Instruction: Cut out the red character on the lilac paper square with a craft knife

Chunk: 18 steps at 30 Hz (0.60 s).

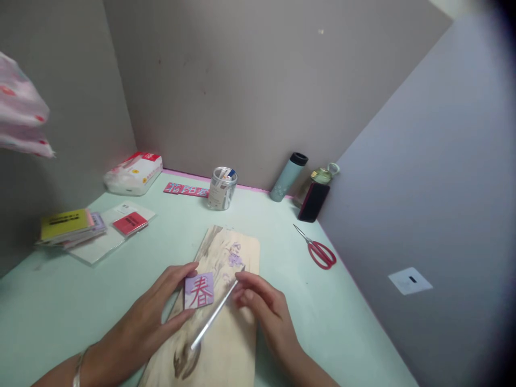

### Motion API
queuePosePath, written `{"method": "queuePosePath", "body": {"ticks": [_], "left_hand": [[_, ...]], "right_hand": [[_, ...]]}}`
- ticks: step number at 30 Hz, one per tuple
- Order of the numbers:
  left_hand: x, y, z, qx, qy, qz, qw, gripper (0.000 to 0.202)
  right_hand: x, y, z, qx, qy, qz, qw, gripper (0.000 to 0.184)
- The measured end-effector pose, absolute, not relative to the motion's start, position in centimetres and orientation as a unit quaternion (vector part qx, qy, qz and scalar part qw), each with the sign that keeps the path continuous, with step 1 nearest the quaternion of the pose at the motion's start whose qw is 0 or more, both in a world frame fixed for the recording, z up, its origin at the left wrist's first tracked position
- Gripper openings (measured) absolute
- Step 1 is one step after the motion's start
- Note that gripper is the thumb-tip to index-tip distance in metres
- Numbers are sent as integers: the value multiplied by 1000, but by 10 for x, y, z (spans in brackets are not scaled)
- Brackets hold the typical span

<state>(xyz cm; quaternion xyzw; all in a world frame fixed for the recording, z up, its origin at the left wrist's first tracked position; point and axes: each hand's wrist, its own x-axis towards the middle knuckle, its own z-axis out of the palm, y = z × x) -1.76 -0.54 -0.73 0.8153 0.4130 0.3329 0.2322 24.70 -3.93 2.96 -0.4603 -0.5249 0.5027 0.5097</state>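
My left hand (pixel 151 317) pinches a small lilac paper square (pixel 199 291) with a red Chinese character on it, holding it over a pale wooden board (pixel 237 344). My right hand (pixel 262 303) grips a thin silver knife-like tool (pixel 215 314) between fingers and thumb. Its tip points up toward the right edge of the paper square. Both hands rest over the board near the table's front. A bracelet shows on my left wrist.
Red-handled scissors (pixel 320 251) lie right of the board. At the back stand a glass jar of pens (pixel 222 188), a teal flask (pixel 288 176), a dark phone (pixel 313 201) and a tissue pack (pixel 134 172). Paper pads (pixel 68 226) lie at left. Grey partition walls enclose the mint table (pixel 60 301).
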Motion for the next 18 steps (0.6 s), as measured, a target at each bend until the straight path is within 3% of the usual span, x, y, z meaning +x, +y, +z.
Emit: {"method": "queuePosePath", "body": {"ticks": [4,7,10,13,18], "left_hand": [[-18,-5,-5,819,400,339,234,56],[-16,-7,-3,817,404,341,230,56],[-15,-9,-4,814,413,334,235,55],[-15,-9,-5,814,415,331,234,54],[-16,-7,-5,824,403,334,216,56]], "right_hand": [[246,-37,25,-478,-517,501,503,31],[242,-39,24,-484,-661,353,452,26],[237,-42,25,-448,-795,173,371,34],[236,-43,27,-434,-851,67,290,32],[238,-44,33,-409,-866,69,278,20]]}}
